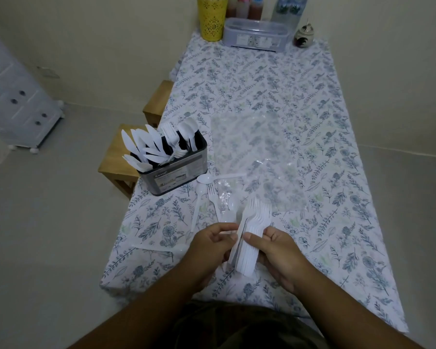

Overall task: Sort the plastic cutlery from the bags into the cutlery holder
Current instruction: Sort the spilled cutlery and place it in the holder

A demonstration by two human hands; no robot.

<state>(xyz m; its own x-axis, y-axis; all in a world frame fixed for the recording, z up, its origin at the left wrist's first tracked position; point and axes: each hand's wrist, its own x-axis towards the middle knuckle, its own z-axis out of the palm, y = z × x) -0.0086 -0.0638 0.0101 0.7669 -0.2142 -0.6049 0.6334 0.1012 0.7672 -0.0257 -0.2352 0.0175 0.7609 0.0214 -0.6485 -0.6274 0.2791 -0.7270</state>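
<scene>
Squaring stacked white plastic forks [252,233], pinched by right hand [280,253] and left hand [212,244]; next, probably into grey metal cutlery holder [173,170].

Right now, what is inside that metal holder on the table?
The holder contains white plastic knives on its left side, forks in the middle and spoons on the right. Their lower ends are hidden by its walls.
</scene>
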